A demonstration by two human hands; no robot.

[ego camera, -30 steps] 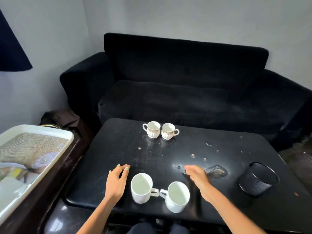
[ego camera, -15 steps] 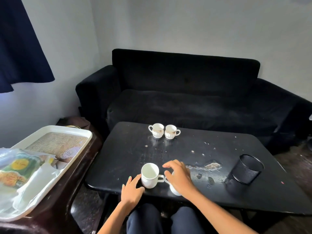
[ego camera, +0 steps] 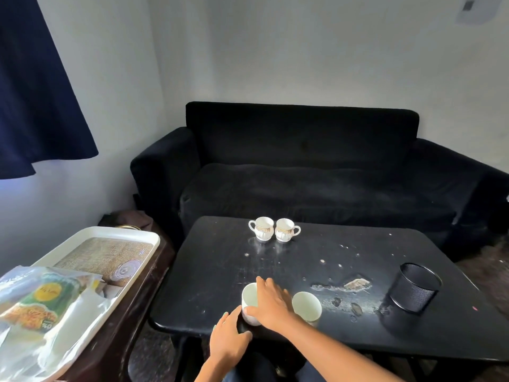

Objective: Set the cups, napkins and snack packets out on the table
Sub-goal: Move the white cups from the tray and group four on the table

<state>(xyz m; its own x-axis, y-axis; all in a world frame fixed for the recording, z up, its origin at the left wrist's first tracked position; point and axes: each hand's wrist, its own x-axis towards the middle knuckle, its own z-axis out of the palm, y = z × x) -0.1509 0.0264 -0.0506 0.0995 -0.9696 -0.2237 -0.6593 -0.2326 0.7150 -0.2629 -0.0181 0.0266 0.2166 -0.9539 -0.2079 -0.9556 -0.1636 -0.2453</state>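
Observation:
Two plain white cups stand near the front edge of the black table (ego camera: 214, 271). My right hand (ego camera: 271, 304) lies over the left plain cup (ego camera: 249, 295), thumb across its near side and fingers over its rim, gripping it. The right plain cup (ego camera: 308, 306) stands free beside my wrist. My left hand (ego camera: 228, 337) rests flat at the table's edge, fingertips just left of the gripped cup. Two gold-banded cups (ego camera: 263, 228) (ego camera: 286, 230) stand side by side at the far edge. Snack packets (ego camera: 41, 299) in clear plastic lie on a white tray (ego camera: 143, 237) to the left.
A black mesh holder (ego camera: 413, 290) leans on the table's right side, near a patch of chipped surface (ego camera: 355, 283). A black sofa (ego camera: 303, 166) stands behind the table. The tray sits on a dark wooden side table (ego camera: 137, 304). A blue curtain (ego camera: 35, 92) hangs at upper left.
My right hand has shifted left from the right plain cup onto the left one. My left hand has drawn back to the table's edge. The view has pulled back and turned left.

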